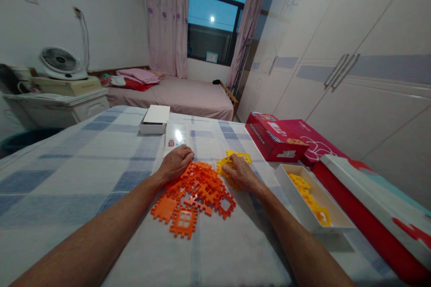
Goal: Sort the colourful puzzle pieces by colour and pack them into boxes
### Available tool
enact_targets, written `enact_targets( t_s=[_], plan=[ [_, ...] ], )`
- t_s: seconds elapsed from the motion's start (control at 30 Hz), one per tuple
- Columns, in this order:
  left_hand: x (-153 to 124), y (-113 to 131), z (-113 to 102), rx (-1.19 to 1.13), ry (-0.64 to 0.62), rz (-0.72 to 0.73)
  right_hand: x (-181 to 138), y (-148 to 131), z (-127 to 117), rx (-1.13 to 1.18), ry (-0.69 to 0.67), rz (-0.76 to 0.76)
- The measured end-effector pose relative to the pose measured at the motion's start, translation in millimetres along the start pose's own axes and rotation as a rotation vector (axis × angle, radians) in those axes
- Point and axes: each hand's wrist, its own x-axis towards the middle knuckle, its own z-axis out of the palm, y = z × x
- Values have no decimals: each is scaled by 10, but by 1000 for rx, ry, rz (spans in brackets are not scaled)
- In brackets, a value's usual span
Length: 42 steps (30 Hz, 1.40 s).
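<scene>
A heap of orange interlocking plastic building pieces (202,188), some with window-like openings, lies on the cloth in front of me. My left hand (177,161) rests at the heap's far left edge, its fingers curled together; whatever is under them is hidden. To the right of the heap, my right hand (240,172) closes over a few yellow interlocking building pieces (239,156), with thumb and fingers touching them. More yellow pieces (308,195) lie in an open white box (336,219) to the right of my right forearm.
A small white box (152,128) and a shiny printed sheet or lid (175,133) sit beyond my left hand. Red boxes (276,139) stand at the back right, with a long red-and-white package (377,215) along the right side. Checked cloth (131,188) covers the surface.
</scene>
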Motion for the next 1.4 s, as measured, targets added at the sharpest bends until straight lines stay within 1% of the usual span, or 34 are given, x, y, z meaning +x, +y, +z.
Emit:
enact_targets(
  t_s=[0.1,0.23,0.3,0.33,0.4,0.47,0.53,0.6,0.63,0.67,0.73,0.8,0.87,0.97,1.0,1.1,1.13,1.17,1.23,1.27,1.3,1.33,1.4],
  plan=[
    [1,3,0,9,1,2,-15,8,20,-4,7,-37],
    [0,4,-5,14,-9,9,-24,-23,69,106,151,-110],
    [0,-1,-6,15,-9,13,-40,-50,24,193,221,-89],
    [0,-4,-6,14,-9,15,-59,-51,-41,243,258,-67],
    [2,-10,-7,12,-12,13,-141,2,-268,328,363,-17],
    [4,-13,-9,9,-17,9,-281,156,-589,343,513,39],
    [7,-15,-10,9,-20,10,-456,412,-918,266,643,131],
    [11,-20,-9,13,-21,13,-619,722,-1171,195,684,240],
    [13,-24,-8,15,-21,14,-686,873,-1252,178,691,291],
    [14,-27,-7,18,-22,15,-739,1009,-1301,178,684,334],
    [15,-34,-5,21,-25,14,-808,1210,-1318,207,626,388],
    [12,-36,-5,24,-31,15,-844,1303,-1274,215,528,392],
    [9,-37,-7,28,-40,17,-877,1316,-1228,114,480,381],
    [10,-43,-6,30,-42,22,-957,1289,-1211,-145,494,425],
    [12,-48,-2,31,-40,26,-990,1285,-1216,-198,468,437],
    [20,-66,14,38,-31,28,-1068,1272,-1226,-247,313,438],
    [21,-71,20,40,-30,25,-1075,1250,-1224,-272,304,431],
    [21,-74,25,41,-28,21,-1071,1211,-1215,-313,333,421],
    [20,-75,31,43,-27,14,-1030,1064,-1173,-383,457,376],
    [18,-72,31,43,-28,14,-996,954,-1134,-373,491,329],
    [16,-68,30,42,-29,13,-958,825,-1081,-319,473,275],
    [15,-63,28,42,-28,10,-916,684,-1011,-231,403,223],
    [13,-51,21,40,-24,4,-831,401,-831,-51,184,134]
  ],
)
